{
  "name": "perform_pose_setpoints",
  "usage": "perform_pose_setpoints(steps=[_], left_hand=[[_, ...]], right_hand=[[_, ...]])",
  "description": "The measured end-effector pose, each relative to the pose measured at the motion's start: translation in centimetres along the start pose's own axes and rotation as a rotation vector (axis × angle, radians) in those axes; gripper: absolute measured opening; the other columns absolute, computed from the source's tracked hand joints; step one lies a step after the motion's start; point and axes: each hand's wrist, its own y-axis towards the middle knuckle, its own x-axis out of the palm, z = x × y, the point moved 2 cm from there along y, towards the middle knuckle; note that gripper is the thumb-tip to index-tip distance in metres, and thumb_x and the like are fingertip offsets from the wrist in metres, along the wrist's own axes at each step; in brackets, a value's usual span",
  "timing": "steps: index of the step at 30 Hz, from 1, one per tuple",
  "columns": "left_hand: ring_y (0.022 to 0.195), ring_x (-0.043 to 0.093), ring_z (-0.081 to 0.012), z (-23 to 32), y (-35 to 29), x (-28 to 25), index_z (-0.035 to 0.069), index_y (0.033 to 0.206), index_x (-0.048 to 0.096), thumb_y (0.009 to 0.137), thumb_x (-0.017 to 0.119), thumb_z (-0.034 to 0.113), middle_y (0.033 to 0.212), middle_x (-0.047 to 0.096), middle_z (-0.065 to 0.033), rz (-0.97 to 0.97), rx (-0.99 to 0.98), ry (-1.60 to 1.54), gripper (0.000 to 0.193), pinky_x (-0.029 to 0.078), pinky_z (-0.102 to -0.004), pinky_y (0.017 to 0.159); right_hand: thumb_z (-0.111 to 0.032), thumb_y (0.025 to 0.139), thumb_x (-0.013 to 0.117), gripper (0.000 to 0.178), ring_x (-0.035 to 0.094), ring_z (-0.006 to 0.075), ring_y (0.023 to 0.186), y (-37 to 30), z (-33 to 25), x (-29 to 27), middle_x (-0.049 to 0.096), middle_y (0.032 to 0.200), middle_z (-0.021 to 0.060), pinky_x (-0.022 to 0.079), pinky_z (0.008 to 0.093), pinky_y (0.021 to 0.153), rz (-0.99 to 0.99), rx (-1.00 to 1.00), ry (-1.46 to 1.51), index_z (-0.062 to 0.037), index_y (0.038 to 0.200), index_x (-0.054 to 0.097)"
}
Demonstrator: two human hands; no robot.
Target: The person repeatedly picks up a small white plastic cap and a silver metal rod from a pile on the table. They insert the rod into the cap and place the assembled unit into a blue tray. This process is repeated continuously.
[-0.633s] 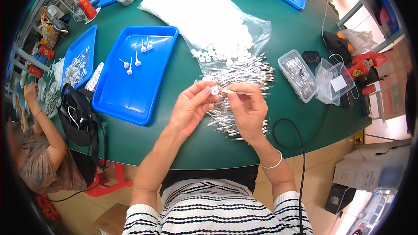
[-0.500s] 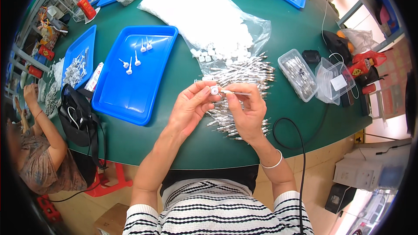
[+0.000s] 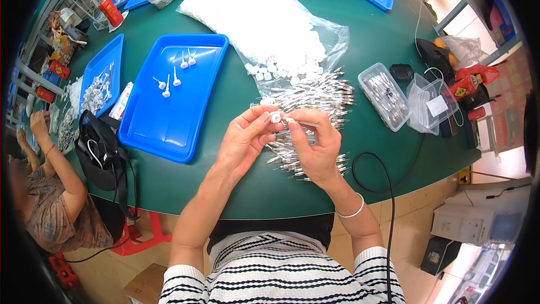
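Observation:
Between thumb and fingers my left hand (image 3: pixel 243 135) pinches a small white cap (image 3: pixel 275 117), its round opening facing up. My right hand (image 3: pixel 316 145) grips a thin white rod-like piece (image 3: pixel 298 122), its tip close against the cap; whether it has entered cannot be made out. Below and behind both hands lies a heap of thin metal-and-white rods (image 3: pixel 315 94). Just beyond it, loose white caps (image 3: pixel 292 66) spill from a large clear bag (image 3: pixel 247 8). To the left, a blue tray (image 3: pixel 163 118) holds several caps with rods fitted.
A clear box of rods (image 3: pixel 385 98) and stacked clear containers (image 3: pixel 430 104) stand right. A black cable (image 3: pixel 388 177) crosses the table edge. At left are a black bag (image 3: pixel 101 157), another blue tray (image 3: pixel 115 50) and a co-worker's arm (image 3: pixel 62 163). A small blue tray (image 3: pixel 371 1) lies far right.
My right hand has shifted slightly left, bringing the rod-like piece nearer the cap. My left hand stays almost where it was, still pinching the cap.

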Motion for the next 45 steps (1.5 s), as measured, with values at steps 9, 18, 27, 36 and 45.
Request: perform_pose_setpoints(steps=[9, 18, 27, 36, 45], left_hand=[[0.086, 0.068, -0.0153, 0.01, 0.05, 0.03, 0.000, 0.114, 0.060, 0.094, 0.059, 0.013, 0.099, 0.068, -0.0105, 0.014, -0.002, 0.010, 0.023, 0.057, -0.0206, 0.067], [0.086, 0.068, -0.0155, 0.01, 0.09, -0.04, -0.001, 0.113, 0.060, 0.093, 0.060, 0.012, 0.098, 0.068, -0.0101, 0.012, -0.023, -0.014, 0.024, 0.057, -0.0211, 0.067], [0.086, 0.068, -0.0153, 0.02, 0.02, 0.00, -0.001, 0.113, 0.061, 0.094, 0.060, 0.013, 0.098, 0.068, -0.0102, 0.011, 0.005, 0.036, 0.024, 0.057, -0.0216, 0.067], [0.085, 0.069, -0.0156, 0.07, 0.02, 0.28, -0.001, 0.109, 0.062, 0.094, 0.059, 0.011, 0.095, 0.068, -0.0103, 0.035, 0.034, 0.073, 0.020, 0.057, -0.0192, 0.063], [0.085, 0.069, -0.0154, 0.06, -0.01, 0.09, -0.001, 0.110, 0.062, 0.094, 0.059, 0.013, 0.096, 0.068, -0.0103, 0.050, 0.060, 0.167, 0.022, 0.057, -0.0222, 0.067]], right_hand=[[0.004, 0.082, 0.064, 0.018, 0.067, 0.0225, 0.079, 0.18, -0.11, -0.06, 0.066, 0.089, 0.0118, 0.052, 0.0301, 0.070, -0.016, -0.072, -0.095, 0.0000, 0.099, 0.058], [0.004, 0.082, 0.064, 0.018, 0.067, 0.0240, 0.077, 0.35, -0.37, -0.15, 0.066, 0.088, 0.0118, 0.053, 0.0312, 0.067, -0.031, -0.090, -0.122, -0.0005, 0.099, 0.058], [0.003, 0.082, 0.064, 0.016, 0.066, 0.0248, 0.074, 0.47, -0.46, -0.11, 0.065, 0.086, 0.0109, 0.052, 0.0321, 0.064, -0.036, -0.092, -0.127, -0.0012, 0.096, 0.059], [0.003, 0.081, 0.065, 0.016, 0.065, 0.0259, 0.071, 0.54, -0.43, -0.20, 0.064, 0.084, 0.0109, 0.051, 0.0326, 0.062, -0.046, -0.095, -0.159, -0.0018, 0.095, 0.058], [0.002, 0.080, 0.064, 0.016, 0.066, 0.0261, 0.072, 0.91, -0.52, -0.41, 0.063, 0.084, 0.0114, 0.051, 0.0330, 0.061, -0.080, -0.050, -0.180, -0.0017, 0.095, 0.057]])
